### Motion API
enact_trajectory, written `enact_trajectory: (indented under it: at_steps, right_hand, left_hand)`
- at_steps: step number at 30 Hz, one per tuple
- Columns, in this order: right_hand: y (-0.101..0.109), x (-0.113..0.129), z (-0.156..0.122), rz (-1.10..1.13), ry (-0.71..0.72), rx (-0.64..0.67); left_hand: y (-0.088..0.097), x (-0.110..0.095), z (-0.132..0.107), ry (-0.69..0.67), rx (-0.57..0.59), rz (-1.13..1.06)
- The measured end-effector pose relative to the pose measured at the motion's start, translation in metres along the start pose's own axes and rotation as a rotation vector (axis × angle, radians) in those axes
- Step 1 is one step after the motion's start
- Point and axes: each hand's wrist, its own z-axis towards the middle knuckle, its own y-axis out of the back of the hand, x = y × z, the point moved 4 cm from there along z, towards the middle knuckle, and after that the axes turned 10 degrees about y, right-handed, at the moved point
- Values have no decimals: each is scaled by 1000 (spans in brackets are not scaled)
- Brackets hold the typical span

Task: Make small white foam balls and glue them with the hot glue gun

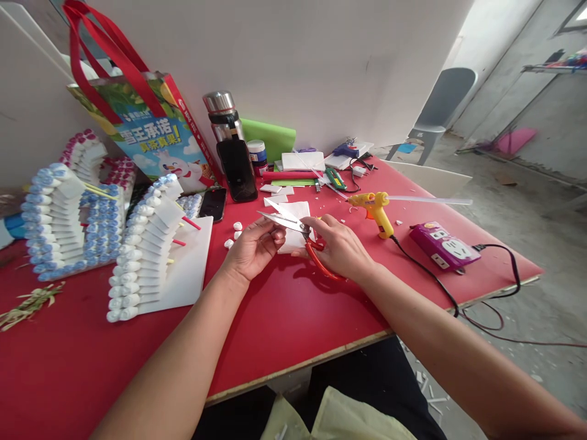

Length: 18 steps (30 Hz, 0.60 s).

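My right hand grips a pair of scissors with orange-red handles. Their blades are spread apart and point left over a white sheet on the table. Beside the blades, my left hand is closed in a pinch, its fingertips close to the lower blade. Whatever it holds, if anything, is hidden or too small to make out. Several small white rolled pieces lie just beyond the left hand. To the left stands a curved white piece built of rolled bits and flat strips, on a white board.
A yellow glue gun with a long clear stick and a purple power socket sit right, their cords trailing. Behind are a thermos, a phone and a shopping bag. Blue-and-white pieces stand far left.
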Motion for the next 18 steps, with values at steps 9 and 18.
enact_trajectory:
  at_steps: [9,18]
  right_hand:
    - [-2,-2,-1,-35,5,-16]
    - [-4,-4,-1,-30,-28,-17]
  left_hand:
    - [-1,-1,0,11,-6,-28]
    - [3,1,3,12,-2,-28]
